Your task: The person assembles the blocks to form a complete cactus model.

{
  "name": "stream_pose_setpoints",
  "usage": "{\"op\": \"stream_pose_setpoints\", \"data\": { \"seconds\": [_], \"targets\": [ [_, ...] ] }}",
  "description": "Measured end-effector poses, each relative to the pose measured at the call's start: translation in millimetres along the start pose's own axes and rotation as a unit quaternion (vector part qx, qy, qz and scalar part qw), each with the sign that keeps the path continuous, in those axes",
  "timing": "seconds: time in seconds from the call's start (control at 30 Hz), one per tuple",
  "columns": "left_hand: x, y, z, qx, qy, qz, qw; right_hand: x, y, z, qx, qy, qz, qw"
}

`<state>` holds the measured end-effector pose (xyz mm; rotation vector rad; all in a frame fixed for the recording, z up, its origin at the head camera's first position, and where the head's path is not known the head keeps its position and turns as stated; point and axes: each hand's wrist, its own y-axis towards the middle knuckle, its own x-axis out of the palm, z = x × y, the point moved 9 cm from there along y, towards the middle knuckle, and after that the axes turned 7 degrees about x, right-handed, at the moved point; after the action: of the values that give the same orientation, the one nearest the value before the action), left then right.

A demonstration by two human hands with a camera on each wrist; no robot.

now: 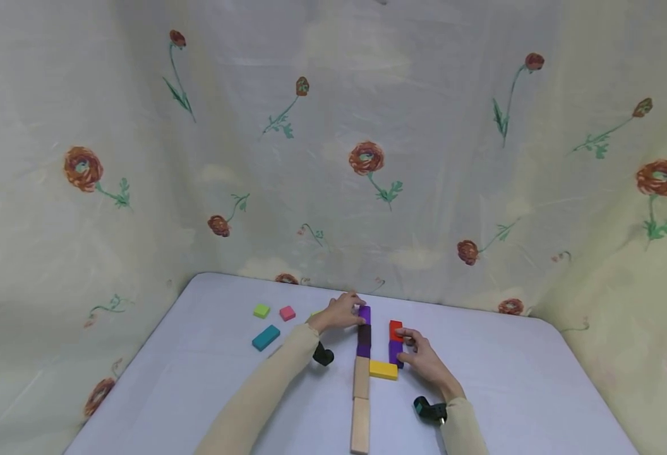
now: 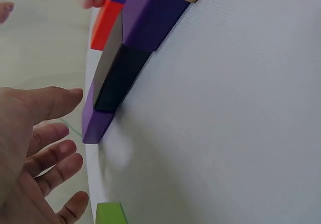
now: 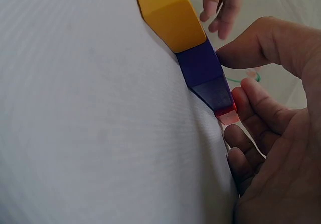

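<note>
Teal block (image 1: 266, 337), pink block (image 1: 287, 313) left of block column (image 1: 361, 378).

Gap, block row (image 1: 360, 378) to red block (image 1: 395, 329): barred nearside by yellow block (image 1: 383, 370).
Table (image 1: 515, 385), right side: passage is left beyond right hand (image 1: 426, 361).

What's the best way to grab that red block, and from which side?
Probably from above, with the grip across the middle of both long sides. The red block meets a purple block at its near end, so pinching its ends looks awkward; a gap along its left leaves finger room, and the right hand is at its right.
</note>
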<state>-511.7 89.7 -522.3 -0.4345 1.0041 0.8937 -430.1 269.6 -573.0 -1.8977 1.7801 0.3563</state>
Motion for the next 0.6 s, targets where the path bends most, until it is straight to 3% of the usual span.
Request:
{"op": "stream_pose_setpoints", "data": {
  "seconds": [0.33, 0.6],
  "targets": [
    [-22.8, -33.0, -2.3, 0.049, -0.082, 0.042, 0.9946, 1.0, -0.6, 1.8, 0.011, -0.011, 0.002, 0.9999],
    [-24.5, -66.2, -16.0, 0.019, -0.103, 0.054, 0.9930, 1.0, -2.7, 1.5, 0.018, -0.015, 0.003, 0.9997]
  ]
}}
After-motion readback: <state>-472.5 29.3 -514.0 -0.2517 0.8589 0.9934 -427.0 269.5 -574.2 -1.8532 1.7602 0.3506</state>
